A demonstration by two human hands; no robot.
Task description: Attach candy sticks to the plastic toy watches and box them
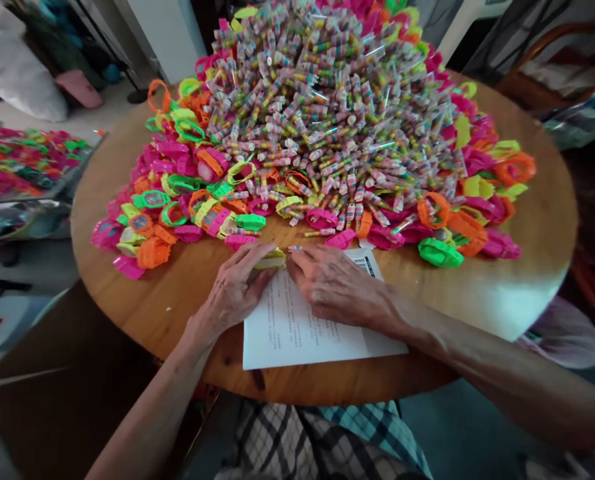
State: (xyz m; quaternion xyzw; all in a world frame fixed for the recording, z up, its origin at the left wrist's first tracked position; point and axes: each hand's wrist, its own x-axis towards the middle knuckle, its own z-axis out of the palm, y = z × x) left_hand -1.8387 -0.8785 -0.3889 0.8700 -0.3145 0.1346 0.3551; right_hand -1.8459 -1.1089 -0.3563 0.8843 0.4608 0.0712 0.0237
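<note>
While the left hand (237, 287) pinches a yellow toy watch (271, 259) and the right hand (327, 283) holds a small candy tube (295, 249) — the putting-together step — the tube likely needs lining up next.

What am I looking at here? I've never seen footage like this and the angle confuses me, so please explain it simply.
No machine here: a person wears a camera on the head, looking down at their own bare hands. The round wooden table carries a big heap of small candy-filled tubes, ringed by bright plastic toy watches in pink, orange, green and yellow. A printed paper sheet lies before the person. The left hand pinches a yellowish toy piece; the right hand rests on the sheet, fingertips at one small tube.
</note>
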